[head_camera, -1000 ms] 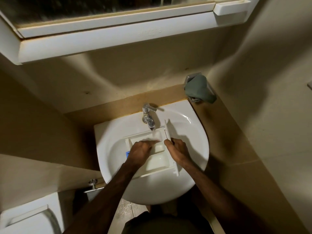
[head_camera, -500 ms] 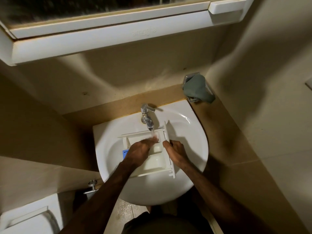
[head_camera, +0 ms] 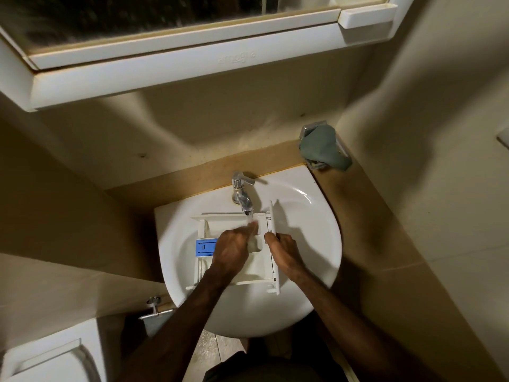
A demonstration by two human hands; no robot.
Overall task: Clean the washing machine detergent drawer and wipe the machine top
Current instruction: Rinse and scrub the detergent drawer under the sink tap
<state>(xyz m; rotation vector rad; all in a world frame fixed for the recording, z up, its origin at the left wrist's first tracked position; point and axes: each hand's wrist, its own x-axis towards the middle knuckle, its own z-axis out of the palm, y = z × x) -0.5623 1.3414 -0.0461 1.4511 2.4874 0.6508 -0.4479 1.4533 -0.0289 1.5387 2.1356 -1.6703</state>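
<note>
Left hand fingertips blurred under the tap, grip unclear; right hand pinches white plastic drawer front.

A single head-worn camera is supplying the only view, so no second view is sharing any of the scene. It is looking steeply downward and forward from above a white washbasin, which is filling the centre of the frame at close range. The wide-angle lens is bending the walls outward toward the frame edges. Both forearms are entering from the bottom edge, the left hand and right hand meeting just below centre. A mirror cabinet is crossing the upper part of the frame, seen from below. A chrome faucet is sitting just above centre.
</note>
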